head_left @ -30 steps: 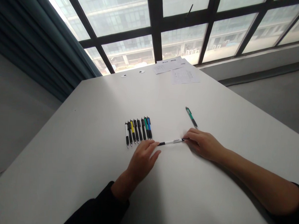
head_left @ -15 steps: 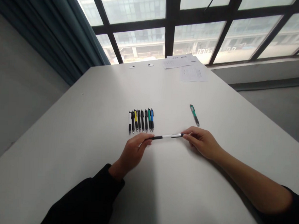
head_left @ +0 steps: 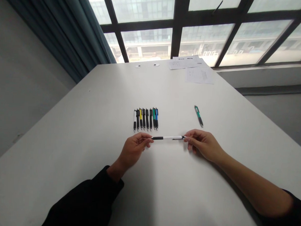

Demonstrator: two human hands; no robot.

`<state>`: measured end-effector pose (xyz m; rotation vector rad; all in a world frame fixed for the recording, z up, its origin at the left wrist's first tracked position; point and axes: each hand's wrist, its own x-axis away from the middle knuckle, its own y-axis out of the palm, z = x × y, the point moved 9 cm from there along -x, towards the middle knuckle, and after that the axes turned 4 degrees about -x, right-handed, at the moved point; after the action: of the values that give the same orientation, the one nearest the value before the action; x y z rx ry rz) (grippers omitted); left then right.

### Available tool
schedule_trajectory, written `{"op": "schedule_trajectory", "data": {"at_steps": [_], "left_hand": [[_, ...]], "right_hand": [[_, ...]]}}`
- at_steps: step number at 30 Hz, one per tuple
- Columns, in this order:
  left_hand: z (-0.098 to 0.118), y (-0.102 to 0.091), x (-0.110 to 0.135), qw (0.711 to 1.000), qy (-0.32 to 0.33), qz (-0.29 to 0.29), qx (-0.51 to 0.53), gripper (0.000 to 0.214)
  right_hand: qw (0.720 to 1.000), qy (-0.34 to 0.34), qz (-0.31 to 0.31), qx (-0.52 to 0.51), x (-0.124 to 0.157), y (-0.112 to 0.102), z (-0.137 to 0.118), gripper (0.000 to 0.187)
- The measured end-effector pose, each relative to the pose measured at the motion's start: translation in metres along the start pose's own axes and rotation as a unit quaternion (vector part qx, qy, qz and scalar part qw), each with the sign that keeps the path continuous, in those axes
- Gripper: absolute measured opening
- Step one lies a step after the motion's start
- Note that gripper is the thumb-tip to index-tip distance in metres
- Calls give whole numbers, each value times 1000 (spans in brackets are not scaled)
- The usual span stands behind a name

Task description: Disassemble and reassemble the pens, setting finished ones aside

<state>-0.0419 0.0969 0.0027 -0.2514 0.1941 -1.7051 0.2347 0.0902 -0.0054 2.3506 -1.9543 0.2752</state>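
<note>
A white pen with a black grip [head_left: 168, 138] is held level just above the white table [head_left: 91, 124], between both my hands. My left hand [head_left: 135, 149] pinches its black tip end. My right hand [head_left: 204, 146] pinches the clip end. Just beyond my left hand lies a neat row of several pens [head_left: 145, 119], white, black, yellow, green and blue, side by side. A single green pen [head_left: 198, 116] lies apart, just beyond my right hand.
Sheets of printed paper [head_left: 200, 75] lie at the table's far right corner by the window. Two small round discs [head_left: 156, 64] sit near the far edge. A dark curtain [head_left: 61, 37] hangs at the left.
Both hands have lifted the white pen off the table and now hold it by its ends. The left hand has closed from flat into a pinch. The camera has tilted a little.
</note>
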Motion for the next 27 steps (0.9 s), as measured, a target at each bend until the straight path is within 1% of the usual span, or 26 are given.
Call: {"op": "schedule_trajectory", "data": {"at_steps": [6, 12, 19, 23, 27], "left_hand": [[-1, 0, 0, 1000, -10, 5, -8, 31], [8, 2, 0, 999, 14, -2, -30, 27], [13, 6, 3, 996, 32, -25, -81, 29], [10, 7, 4, 995, 36, -38, -84, 32], [9, 9, 4, 994, 36, -50, -92, 35]], "right_hand": [[1000, 8, -8, 6, 1, 2, 1, 39], [1000, 26, -11, 9, 3, 4, -2, 43], [999, 38, -24, 15, 3, 5, 3, 44], [998, 47, -24, 34, 5, 4, 6, 44], [997, 41, -35, 52, 5, 4, 7, 45]]}}
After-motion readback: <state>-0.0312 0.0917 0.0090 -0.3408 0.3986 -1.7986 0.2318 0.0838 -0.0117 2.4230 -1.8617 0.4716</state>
